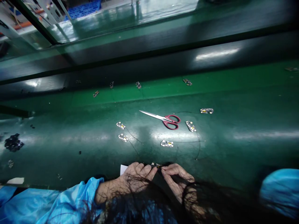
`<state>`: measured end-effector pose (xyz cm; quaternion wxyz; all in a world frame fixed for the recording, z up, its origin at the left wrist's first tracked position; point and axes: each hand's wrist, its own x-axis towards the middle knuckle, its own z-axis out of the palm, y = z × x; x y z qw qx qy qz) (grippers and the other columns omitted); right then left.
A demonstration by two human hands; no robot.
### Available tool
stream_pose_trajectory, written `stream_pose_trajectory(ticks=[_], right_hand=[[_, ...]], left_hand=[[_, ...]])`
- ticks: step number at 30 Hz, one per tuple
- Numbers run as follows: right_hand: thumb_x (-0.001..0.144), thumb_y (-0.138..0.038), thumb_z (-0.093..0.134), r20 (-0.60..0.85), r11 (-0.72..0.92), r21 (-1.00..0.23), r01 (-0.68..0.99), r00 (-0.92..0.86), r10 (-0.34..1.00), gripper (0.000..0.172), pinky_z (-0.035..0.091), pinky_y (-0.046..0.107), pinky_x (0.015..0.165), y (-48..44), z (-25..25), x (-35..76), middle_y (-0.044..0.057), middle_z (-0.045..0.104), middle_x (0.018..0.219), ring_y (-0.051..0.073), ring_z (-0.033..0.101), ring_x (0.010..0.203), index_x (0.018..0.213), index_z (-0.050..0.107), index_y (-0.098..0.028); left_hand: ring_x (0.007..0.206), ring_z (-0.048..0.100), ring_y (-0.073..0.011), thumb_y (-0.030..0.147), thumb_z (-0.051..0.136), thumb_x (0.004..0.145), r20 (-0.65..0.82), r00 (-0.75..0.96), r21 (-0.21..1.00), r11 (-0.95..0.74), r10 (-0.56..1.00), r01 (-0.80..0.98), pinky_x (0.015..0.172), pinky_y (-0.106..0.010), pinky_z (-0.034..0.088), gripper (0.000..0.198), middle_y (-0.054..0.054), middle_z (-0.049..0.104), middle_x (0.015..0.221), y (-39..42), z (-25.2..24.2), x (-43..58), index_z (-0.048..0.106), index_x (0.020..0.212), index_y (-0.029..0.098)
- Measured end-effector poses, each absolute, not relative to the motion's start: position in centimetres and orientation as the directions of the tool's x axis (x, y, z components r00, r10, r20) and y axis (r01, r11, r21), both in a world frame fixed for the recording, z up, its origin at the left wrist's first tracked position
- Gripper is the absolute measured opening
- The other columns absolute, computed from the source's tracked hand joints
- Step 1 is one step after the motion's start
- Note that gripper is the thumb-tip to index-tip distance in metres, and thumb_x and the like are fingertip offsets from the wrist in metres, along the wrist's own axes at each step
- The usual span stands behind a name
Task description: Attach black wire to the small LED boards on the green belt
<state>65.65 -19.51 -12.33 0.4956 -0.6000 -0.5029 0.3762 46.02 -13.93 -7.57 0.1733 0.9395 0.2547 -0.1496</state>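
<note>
My left hand and my right hand meet at the near edge of the bench. Between their fingertips is a small circuit board, partly covered by the fingers. Both hands are closed in a pinch on it. Dark hair hangs over the lower part of my hands. Beyond them lie a board with a thin wire, another board and a pair of boards to the left. Scissors with red handles rest farther back, blades slightly apart and pointing left.
More boards lie along the bright green strip at the back, and one board sits right of the scissors. On the far left is a heap of small black parts. A white scrap lies near the left edge. Blue cloth shows at right.
</note>
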Motion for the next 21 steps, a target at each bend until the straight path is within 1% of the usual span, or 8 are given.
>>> stream_pose_trajectory(ticks=[6,11,15,19,21], right_hand=[[0.078,-0.019,0.073,0.060,0.005,-0.973,0.231,0.231,0.971,0.013,0.061,0.025,0.062,-19.6,-12.3,65.8,-0.002,0.072,0.076,0.015,0.071,0.068,0.073,0.063,-0.026],[0.078,-0.018,0.073,0.063,0.013,-0.973,0.230,0.214,0.975,0.013,0.062,0.025,0.063,-19.3,-12.0,65.7,-0.002,0.074,0.076,0.015,0.072,0.069,0.072,0.064,-0.026],[0.078,-0.018,0.072,0.076,0.023,-0.974,0.223,0.228,0.971,0.014,0.061,0.024,0.062,-19.0,-11.7,65.3,-0.003,0.072,0.072,0.015,0.071,0.065,0.070,0.064,-0.025],[0.077,-0.018,0.073,0.074,0.025,-0.981,0.194,0.250,0.965,0.014,0.061,0.024,0.060,-18.7,-11.2,65.5,-0.002,0.072,0.071,0.015,0.070,0.065,0.068,0.064,-0.025],[0.077,-0.020,0.074,0.069,0.023,-0.986,0.167,0.275,0.959,0.015,0.061,0.024,0.061,-18.6,-11.0,65.8,-0.001,0.073,0.073,0.015,0.071,0.067,0.067,0.064,-0.024]], left_hand=[[0.082,0.070,-0.0214,0.022,0.041,0.100,-0.400,0.792,0.229,-0.787,0.461,0.573,0.060,-0.036,0.052,0.041,-0.005,0.071,0.100,-14.0,-7.7,46.3,0.049,0.140,0.018],[0.085,0.070,-0.0220,0.023,0.042,0.100,-0.415,0.789,0.260,-0.772,0.454,0.581,0.063,-0.036,0.053,0.043,-0.007,0.071,0.103,-13.9,-7.6,46.3,0.046,0.143,0.019],[0.086,0.069,-0.0230,0.024,0.041,0.100,-0.431,0.777,0.280,-0.750,0.459,0.599,0.065,-0.037,0.053,0.043,-0.008,0.071,0.106,-14.1,-7.9,45.9,0.047,0.142,0.020],[0.086,0.068,-0.0199,0.031,0.043,0.101,-0.449,0.747,0.290,-0.710,0.491,0.642,0.070,-0.034,0.056,0.039,-0.006,0.071,0.101,-13.9,-8.7,46.1,0.051,0.139,0.026],[0.087,0.068,-0.0176,0.036,0.046,0.102,-0.461,0.714,0.275,-0.680,0.527,0.680,0.073,-0.031,0.058,0.036,-0.005,0.070,0.104,-13.6,-8.6,46.3,0.054,0.136,0.025]])
